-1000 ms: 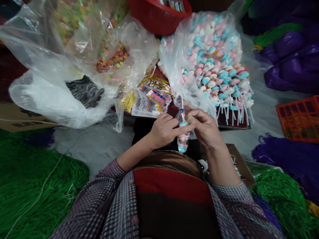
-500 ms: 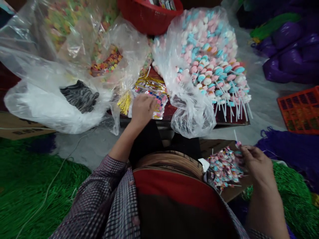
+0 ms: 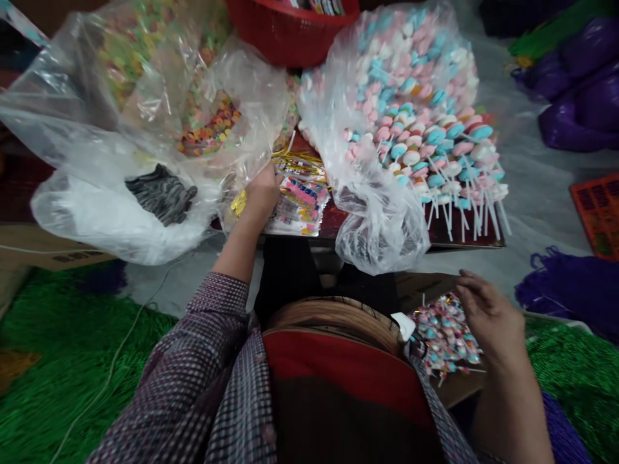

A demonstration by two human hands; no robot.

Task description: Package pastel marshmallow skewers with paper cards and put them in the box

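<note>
Grey floor [image 3: 532, 212] surrounds a dark red desk [image 3: 333, 219] in the head view, with green strands [image 3: 72, 386] heaped low at the left and an orange crate [image 3: 599, 209] at the right edge. A red basket [image 3: 293, 38] sits at the far side of the desk. Left of it spreads a clear bag of small colourful sweets [image 3: 140, 51]; to the right, pink, blue and white lollipops [image 3: 435, 148] spill from another bag, sticks toward the near edge. Between the bags lie printed wrappers [image 3: 304, 200] and gold ties [image 3: 238, 202]. The left hand [image 3: 262, 193] is down beside the wrappers, over the ties; its fingertips are hidden, so I cannot tell whether its grip is closed on anything. The right hand [image 3: 488, 309], its grip loose and fingers apart, hovers beside wrapped lollipops [image 3: 445, 332] piled in a cardboard box [image 3: 423, 283] below the desk.
</note>
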